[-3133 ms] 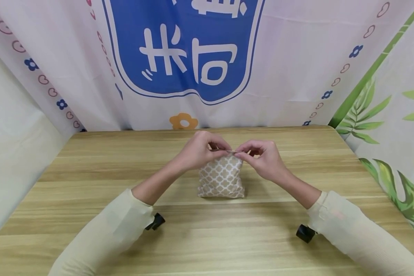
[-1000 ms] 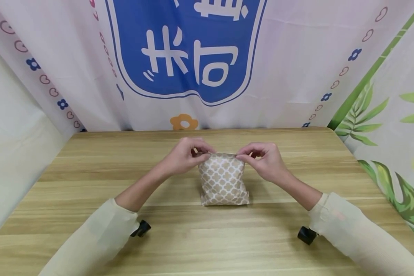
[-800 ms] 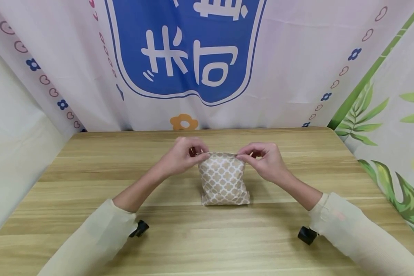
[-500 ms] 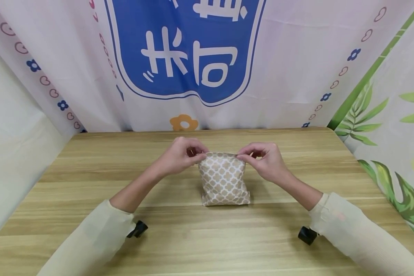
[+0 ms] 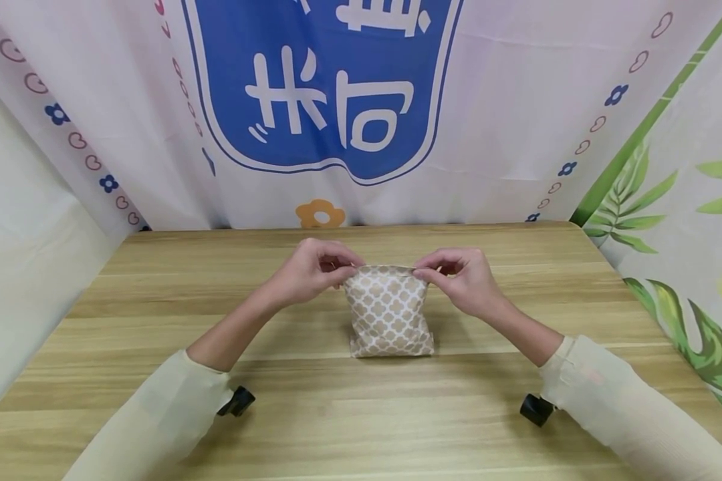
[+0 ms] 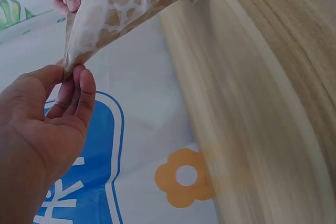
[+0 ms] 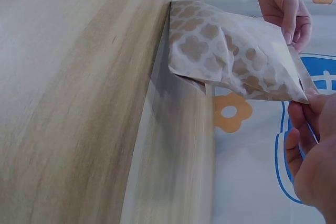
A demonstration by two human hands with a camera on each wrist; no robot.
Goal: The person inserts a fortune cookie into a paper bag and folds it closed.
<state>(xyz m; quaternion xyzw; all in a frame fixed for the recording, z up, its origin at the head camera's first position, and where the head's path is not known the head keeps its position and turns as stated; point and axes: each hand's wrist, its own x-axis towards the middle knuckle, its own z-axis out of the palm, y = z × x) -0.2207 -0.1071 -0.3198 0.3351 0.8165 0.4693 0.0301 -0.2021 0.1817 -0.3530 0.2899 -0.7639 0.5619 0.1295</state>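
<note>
A tan paper bag (image 5: 390, 314) with a white lattice pattern stands upright on the wooden table, its top edge drawn flat between both hands. My left hand (image 5: 313, 270) pinches the top left corner between thumb and fingers. At the opposite corner, my right hand (image 5: 460, 277) pinches the same edge. In the left wrist view the bag (image 6: 123, 11) narrows to the corner held by the left thumb and fingertips. The right wrist view shows the bag's folded bottom (image 7: 184, 45) against the tabletop and the right hand (image 7: 315, 145) at its near top corner. The bag's contents are hidden.
The wooden table (image 5: 361, 421) reaches back to a white curtain (image 5: 505, 133) with a blue sign print. A leaf-patterned cloth (image 5: 686, 220) hangs at the right. Black wrist cameras (image 5: 535, 409) sit beneath both cream sleeves.
Over three seconds my left hand has slid left along the top edge to the corner, and the edge now shows wide and straight. The bag has shifted slightly toward me; my right hand has barely moved.
</note>
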